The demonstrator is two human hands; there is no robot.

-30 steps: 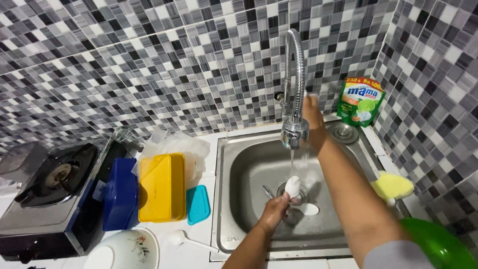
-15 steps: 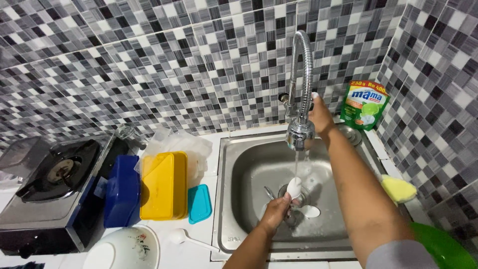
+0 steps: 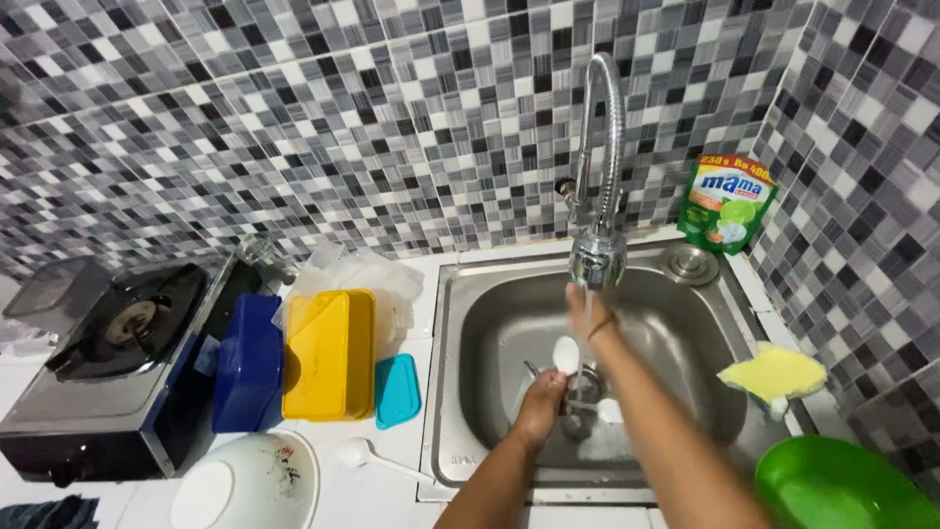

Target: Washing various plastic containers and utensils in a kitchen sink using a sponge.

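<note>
My left hand (image 3: 541, 402) reaches into the steel sink (image 3: 446, 392) and holds a white spoon (image 3: 566, 355) by its handle, bowl end up, under the thin water stream from the faucet head (image 3: 597, 260). My right hand (image 3: 587, 315) is blurred just below the faucet head, right beside the spoon's bowl. Nothing shows in it, and its fingers are too smeared to read. Another white utensil (image 3: 609, 409) lies on the sink floor near the drain.
A yellow sponge (image 3: 774, 372) and a green bowl (image 3: 842, 485) sit right of the sink, with a green soap pouch (image 3: 727, 204) behind. Left of it are a teal lid (image 3: 398, 390), yellow box (image 3: 328, 353), blue box (image 3: 250, 362), white bowl (image 3: 245, 485), loose spoon (image 3: 377, 458) and gas stove (image 3: 108, 353).
My right hand has left the tap lever behind the faucet and dropped down to just under the faucet head. The left hand still holds the spoon in the stream.
</note>
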